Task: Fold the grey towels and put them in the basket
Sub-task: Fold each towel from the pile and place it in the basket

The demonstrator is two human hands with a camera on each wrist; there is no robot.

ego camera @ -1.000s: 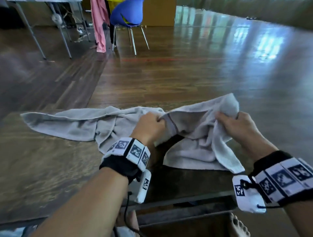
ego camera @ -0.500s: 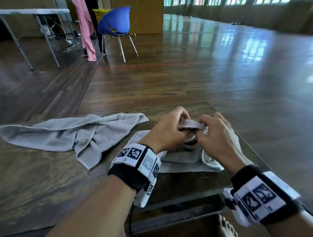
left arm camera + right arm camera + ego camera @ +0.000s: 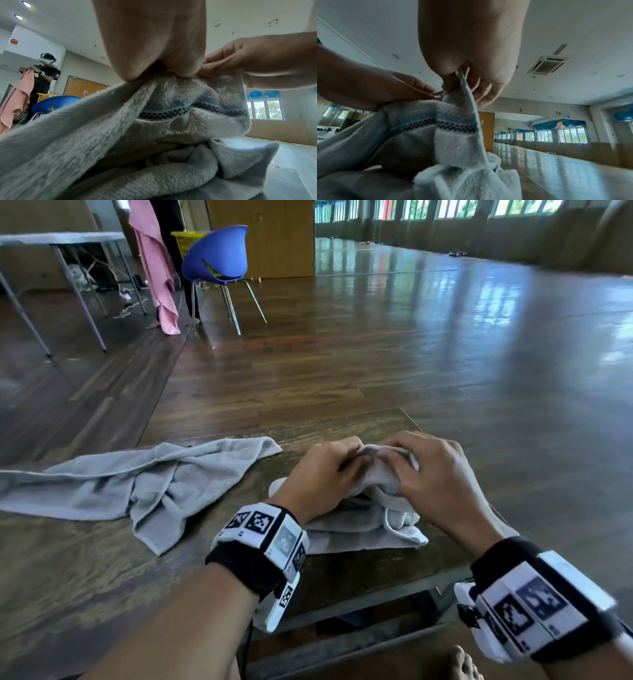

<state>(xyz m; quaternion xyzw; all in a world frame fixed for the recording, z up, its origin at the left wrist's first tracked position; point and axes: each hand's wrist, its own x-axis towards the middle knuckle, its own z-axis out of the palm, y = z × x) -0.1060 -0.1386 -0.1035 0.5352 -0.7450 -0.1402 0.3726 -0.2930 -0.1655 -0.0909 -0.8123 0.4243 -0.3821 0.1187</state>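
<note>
A small grey towel (image 3: 363,525) with a dark checked stripe (image 3: 192,109) lies bunched on the wooden table (image 3: 85,570) in front of me. My left hand (image 3: 325,470) and right hand (image 3: 428,470) meet above it, and each pinches its raised top edge close to the other. In the right wrist view the right hand's thumb and fingers (image 3: 481,86) clamp a thin hem, and the left hand (image 3: 388,88) holds the fabric just beside it. A second, larger grey towel (image 3: 137,484) lies crumpled and loose on the table to the left.
The table's far edge (image 3: 308,422) runs just beyond my hands and its right corner is close by. Across the wooden floor stand a blue chair (image 3: 219,258), a yellow basket (image 3: 186,239) behind it, a grey folding table (image 3: 61,237) and a person holding a pink cloth (image 3: 156,265).
My hands came together from about a towel's width apart, bringing the small towel's edge into one pinch above the table. The towel dropped into a bunch, apart from the larger one.
</note>
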